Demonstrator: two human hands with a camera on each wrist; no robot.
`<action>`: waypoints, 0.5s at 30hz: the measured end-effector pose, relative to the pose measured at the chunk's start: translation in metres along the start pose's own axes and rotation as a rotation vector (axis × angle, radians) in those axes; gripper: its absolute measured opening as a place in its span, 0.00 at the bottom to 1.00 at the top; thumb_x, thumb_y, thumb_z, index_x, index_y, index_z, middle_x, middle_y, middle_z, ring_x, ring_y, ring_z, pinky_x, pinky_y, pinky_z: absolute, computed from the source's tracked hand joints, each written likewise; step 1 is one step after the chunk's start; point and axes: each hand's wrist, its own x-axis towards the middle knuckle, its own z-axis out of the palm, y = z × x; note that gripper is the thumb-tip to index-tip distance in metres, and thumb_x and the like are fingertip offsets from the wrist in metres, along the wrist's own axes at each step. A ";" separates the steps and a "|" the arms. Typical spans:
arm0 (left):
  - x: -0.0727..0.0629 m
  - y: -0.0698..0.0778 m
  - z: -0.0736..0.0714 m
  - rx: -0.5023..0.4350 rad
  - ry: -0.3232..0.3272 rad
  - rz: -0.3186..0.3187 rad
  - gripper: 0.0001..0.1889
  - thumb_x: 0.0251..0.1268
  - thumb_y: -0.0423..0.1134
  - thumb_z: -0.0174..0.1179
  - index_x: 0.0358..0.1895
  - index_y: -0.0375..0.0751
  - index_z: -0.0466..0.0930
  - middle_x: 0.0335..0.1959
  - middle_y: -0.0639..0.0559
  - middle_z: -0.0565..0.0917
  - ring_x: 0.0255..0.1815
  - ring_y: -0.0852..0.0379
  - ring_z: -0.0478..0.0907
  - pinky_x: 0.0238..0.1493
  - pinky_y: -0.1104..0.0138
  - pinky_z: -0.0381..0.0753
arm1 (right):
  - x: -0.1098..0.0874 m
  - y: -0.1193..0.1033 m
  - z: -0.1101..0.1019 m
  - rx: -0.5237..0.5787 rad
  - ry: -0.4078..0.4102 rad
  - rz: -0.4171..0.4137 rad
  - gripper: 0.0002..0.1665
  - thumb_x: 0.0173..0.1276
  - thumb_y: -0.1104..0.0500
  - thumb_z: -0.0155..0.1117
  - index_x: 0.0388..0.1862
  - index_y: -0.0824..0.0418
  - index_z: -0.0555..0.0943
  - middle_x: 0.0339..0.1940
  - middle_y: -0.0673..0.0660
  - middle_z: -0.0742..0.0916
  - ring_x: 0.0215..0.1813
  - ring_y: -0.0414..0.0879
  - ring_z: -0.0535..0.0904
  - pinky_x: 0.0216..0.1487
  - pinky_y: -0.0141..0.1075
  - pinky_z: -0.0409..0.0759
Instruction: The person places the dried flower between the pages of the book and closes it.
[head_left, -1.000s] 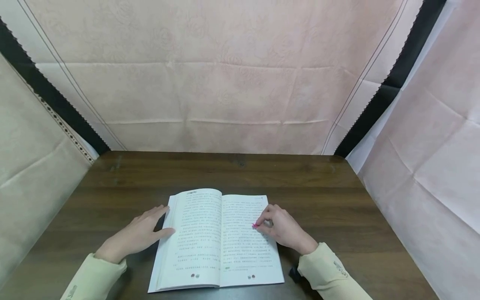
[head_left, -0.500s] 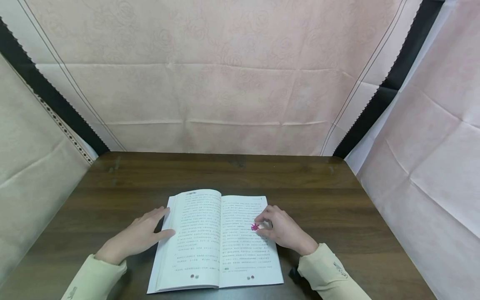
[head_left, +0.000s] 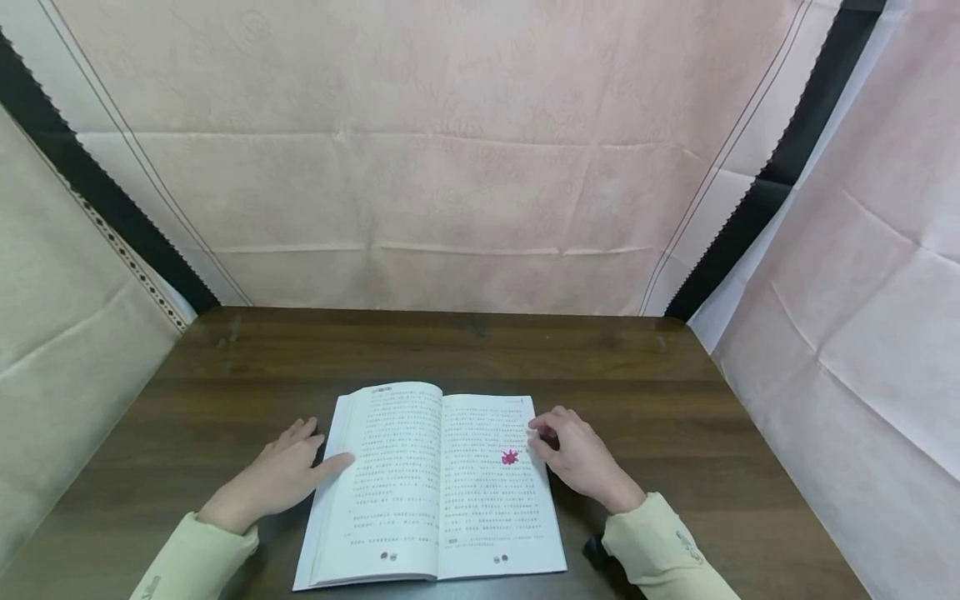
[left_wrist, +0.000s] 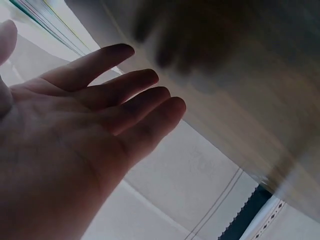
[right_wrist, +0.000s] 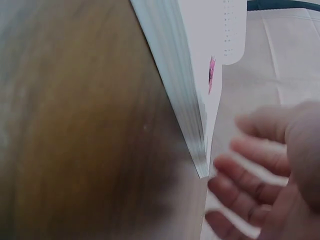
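An open book [head_left: 397, 500] with printed text lies on the table. On its right page rests a small, flat, spiky magenta piece [head_left: 510, 457], which also shows edge-on as a pink piece [right_wrist: 211, 75] in the right wrist view. My right hand [head_left: 577, 457] hovers at the right page's outer edge, fingers loosely bent and holding nothing. At the left side, my left hand [head_left: 277, 477] has its thumb over the left page's margin while the fingers extend beside the book. In the left wrist view, the left hand's fingers [left_wrist: 135, 117] are spread with a bare palm.
The dark wooden table [head_left: 420, 350] extends behind and to both sides of the book. Pale cloth [head_left: 465, 192] hangs along its back edge and both sides. A small black object [head_left: 596, 550] is partly hidden by the right sleeve [head_left: 667, 546].
My right hand has let go of the magenta piece and drawn back rightward to the page edge. The piece stays flat on the right page. The left hand's fingers have lifted slightly from the book's edge.
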 end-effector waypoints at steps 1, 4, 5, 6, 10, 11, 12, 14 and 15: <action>0.000 0.001 0.000 -0.015 -0.002 0.005 0.46 0.67 0.69 0.46 0.61 0.22 0.71 0.69 0.19 0.56 0.70 0.21 0.48 0.60 0.28 0.51 | 0.000 0.001 -0.001 -0.024 0.017 0.018 0.15 0.65 0.55 0.69 0.49 0.58 0.84 0.41 0.49 0.81 0.43 0.45 0.74 0.47 0.41 0.76; 0.001 0.003 0.002 -0.057 -0.009 0.016 0.43 0.67 0.69 0.46 0.62 0.28 0.74 0.69 0.20 0.57 0.71 0.22 0.47 0.60 0.27 0.50 | -0.002 0.004 -0.003 -0.094 0.030 0.070 0.14 0.67 0.57 0.67 0.49 0.60 0.85 0.38 0.50 0.81 0.41 0.45 0.73 0.44 0.42 0.73; 0.001 0.003 0.003 -0.064 -0.010 0.019 0.42 0.67 0.69 0.46 0.62 0.29 0.74 0.69 0.20 0.57 0.71 0.22 0.47 0.60 0.27 0.50 | -0.003 0.004 -0.003 -0.114 0.022 0.083 0.14 0.67 0.57 0.66 0.49 0.61 0.85 0.38 0.50 0.81 0.40 0.46 0.72 0.43 0.42 0.72; 0.001 0.004 0.003 -0.067 -0.009 0.022 0.42 0.67 0.69 0.46 0.62 0.29 0.74 0.69 0.20 0.58 0.71 0.22 0.48 0.59 0.27 0.51 | -0.004 0.005 -0.003 -0.130 0.012 0.091 0.15 0.67 0.57 0.66 0.50 0.62 0.85 0.38 0.51 0.81 0.40 0.46 0.72 0.42 0.42 0.72; 0.001 0.003 0.003 -0.066 0.007 0.032 0.42 0.68 0.68 0.46 0.60 0.27 0.74 0.67 0.20 0.61 0.70 0.22 0.49 0.59 0.27 0.53 | -0.006 0.007 -0.003 -0.141 -0.023 0.096 0.17 0.68 0.58 0.65 0.52 0.64 0.84 0.37 0.52 0.81 0.39 0.46 0.71 0.39 0.41 0.71; 0.001 0.003 0.002 -0.065 0.010 0.034 0.43 0.68 0.68 0.46 0.60 0.26 0.74 0.67 0.19 0.62 0.70 0.21 0.50 0.58 0.27 0.53 | -0.006 0.007 -0.003 -0.139 -0.026 0.093 0.17 0.68 0.58 0.65 0.52 0.64 0.84 0.37 0.52 0.81 0.38 0.46 0.71 0.39 0.41 0.70; 0.002 0.003 0.001 -0.064 0.013 0.034 0.43 0.68 0.68 0.46 0.60 0.25 0.73 0.66 0.19 0.62 0.70 0.21 0.50 0.58 0.27 0.54 | -0.005 0.007 -0.003 -0.139 -0.025 0.091 0.17 0.68 0.58 0.65 0.52 0.64 0.84 0.37 0.52 0.81 0.38 0.46 0.71 0.39 0.41 0.71; 0.001 0.002 0.000 -0.066 0.016 0.023 0.45 0.67 0.69 0.47 0.61 0.23 0.71 0.66 0.19 0.62 0.70 0.21 0.51 0.59 0.28 0.54 | -0.004 0.007 -0.002 -0.135 -0.022 0.091 0.17 0.68 0.57 0.65 0.52 0.64 0.84 0.36 0.52 0.80 0.38 0.46 0.70 0.39 0.40 0.71; 0.001 0.002 0.000 -0.065 0.016 0.019 0.46 0.66 0.69 0.47 0.62 0.21 0.70 0.66 0.18 0.62 0.69 0.21 0.52 0.59 0.29 0.56 | -0.004 0.006 -0.002 -0.134 -0.021 0.091 0.17 0.68 0.57 0.65 0.52 0.63 0.84 0.36 0.51 0.80 0.38 0.46 0.70 0.39 0.41 0.71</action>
